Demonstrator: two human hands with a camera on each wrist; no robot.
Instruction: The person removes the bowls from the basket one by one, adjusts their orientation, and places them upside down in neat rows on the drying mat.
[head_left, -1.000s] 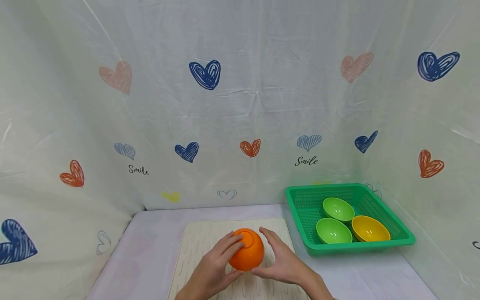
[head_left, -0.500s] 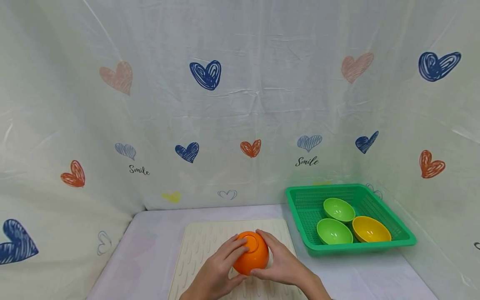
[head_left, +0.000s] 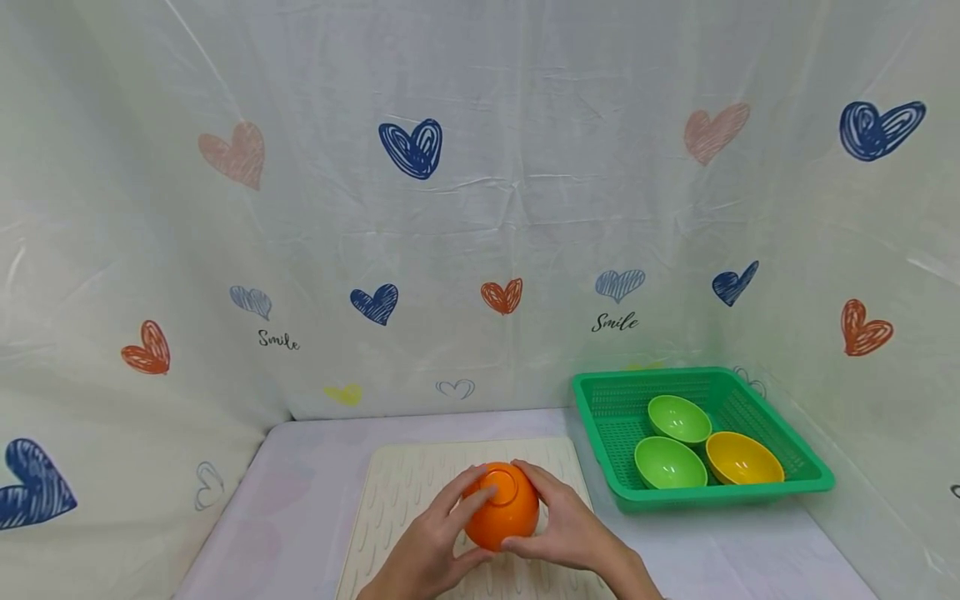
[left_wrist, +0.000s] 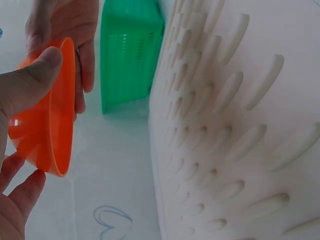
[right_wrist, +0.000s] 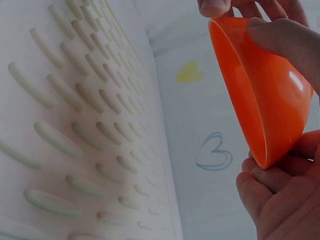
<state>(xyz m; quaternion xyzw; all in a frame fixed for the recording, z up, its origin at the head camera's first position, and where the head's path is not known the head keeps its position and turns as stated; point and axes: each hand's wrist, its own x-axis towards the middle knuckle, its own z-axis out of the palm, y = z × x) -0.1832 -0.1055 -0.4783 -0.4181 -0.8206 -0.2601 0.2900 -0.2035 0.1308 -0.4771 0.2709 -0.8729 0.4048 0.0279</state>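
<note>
An orange bowl [head_left: 508, 515] is turned upside down, its foot ring facing up, and held over a cream mat [head_left: 397, 475]. My left hand [head_left: 429, 540] grips it from the left, fingers spread over its outside and thumb at the near rim. From the right, my right hand [head_left: 566, 527] holds the bowl between thumb and fingers. The left wrist view shows the bowl [left_wrist: 62, 125] raised clear of the mat [left_wrist: 240, 145] and its upright pegs. In the right wrist view a thumb lies along the bowl's outer wall [right_wrist: 275, 100].
A green basket [head_left: 720, 497] stands at the back right of the table, holding two green bowls [head_left: 670, 463] and a yellow bowl [head_left: 744, 458], mouths up. A white curtain [head_left: 480, 217] printed with hearts encloses the table [head_left: 255, 492] at the back and sides.
Over the last second the bowl has shifted slightly right and nearer. My right hand, whose fingers stood apart from the bowl's far side, now takes hold of it. The basket stays put.
</note>
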